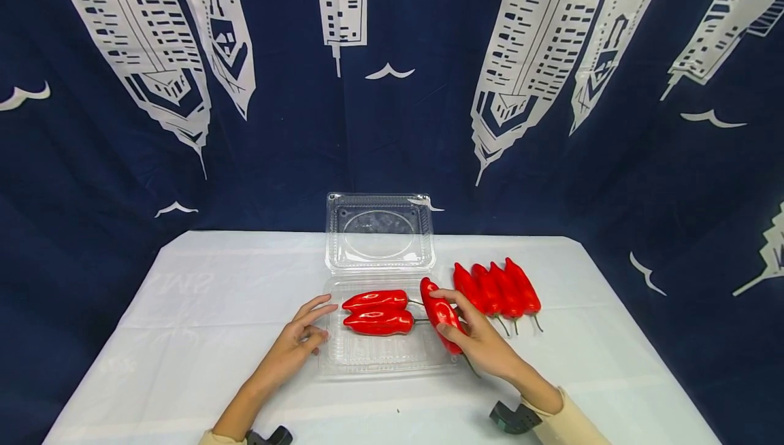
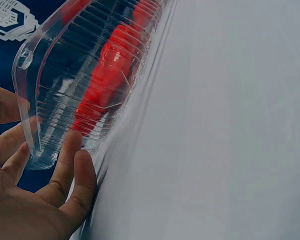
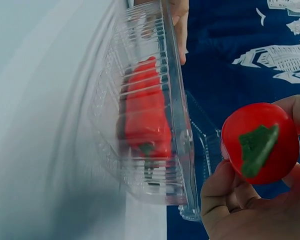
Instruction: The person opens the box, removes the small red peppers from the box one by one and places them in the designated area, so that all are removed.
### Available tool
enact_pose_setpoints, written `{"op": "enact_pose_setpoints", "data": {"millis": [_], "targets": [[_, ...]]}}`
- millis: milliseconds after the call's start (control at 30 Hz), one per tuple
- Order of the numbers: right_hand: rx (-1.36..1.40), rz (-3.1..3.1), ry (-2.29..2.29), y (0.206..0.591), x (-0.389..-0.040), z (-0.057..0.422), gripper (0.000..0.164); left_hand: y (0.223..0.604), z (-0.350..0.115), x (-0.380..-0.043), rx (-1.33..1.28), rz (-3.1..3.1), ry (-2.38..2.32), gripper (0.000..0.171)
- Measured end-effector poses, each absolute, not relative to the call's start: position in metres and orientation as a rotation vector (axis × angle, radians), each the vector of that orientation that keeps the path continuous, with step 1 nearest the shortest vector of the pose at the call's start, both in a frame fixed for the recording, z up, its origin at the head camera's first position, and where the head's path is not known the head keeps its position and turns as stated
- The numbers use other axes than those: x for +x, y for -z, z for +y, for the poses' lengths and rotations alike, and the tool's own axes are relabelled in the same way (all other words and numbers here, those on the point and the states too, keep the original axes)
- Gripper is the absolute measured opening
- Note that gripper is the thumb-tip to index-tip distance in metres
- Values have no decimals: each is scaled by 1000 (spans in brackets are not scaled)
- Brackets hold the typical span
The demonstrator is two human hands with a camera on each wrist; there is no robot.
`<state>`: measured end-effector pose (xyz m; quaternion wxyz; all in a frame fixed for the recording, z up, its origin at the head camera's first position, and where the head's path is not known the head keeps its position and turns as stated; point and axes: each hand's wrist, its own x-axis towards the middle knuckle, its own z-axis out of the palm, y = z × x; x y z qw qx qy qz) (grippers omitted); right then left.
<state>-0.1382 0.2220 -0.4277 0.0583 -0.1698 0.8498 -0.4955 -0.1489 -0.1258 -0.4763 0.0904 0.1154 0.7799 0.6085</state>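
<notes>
A clear plastic clamshell box point(image 1: 392, 361) lies with its lid point(image 1: 380, 262) raised behind it. Two glossy red peppers point(image 1: 378, 323) lie side by side in the base, stems to the right. My right hand point(image 1: 486, 346) pinches a third red pepper point(image 1: 436, 309) between thumb and fingers, tilted over the base's right end; its green stem point(image 3: 260, 150) faces the right wrist camera. At the box's left end is my left hand point(image 1: 295, 337), its fingers spread and fairly straight against the clear wall point(image 2: 32, 120). The left wrist view shows a red pepper point(image 2: 107, 70) through that wall.
Several more red peppers point(image 1: 520, 285) lie in a row on the white table point(image 1: 214, 322), right of the box, stems toward me. Behind the table hangs a dark blue cloth point(image 1: 404, 139) with white building prints.
</notes>
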Motion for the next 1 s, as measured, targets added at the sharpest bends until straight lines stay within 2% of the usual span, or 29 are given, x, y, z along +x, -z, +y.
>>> {"op": "enact_pose_setpoints", "data": {"millis": [1000], "targets": [[-384,2545,1689,445,-121,271,49,476,-126,-149,319,2310,-1815,48]]}}
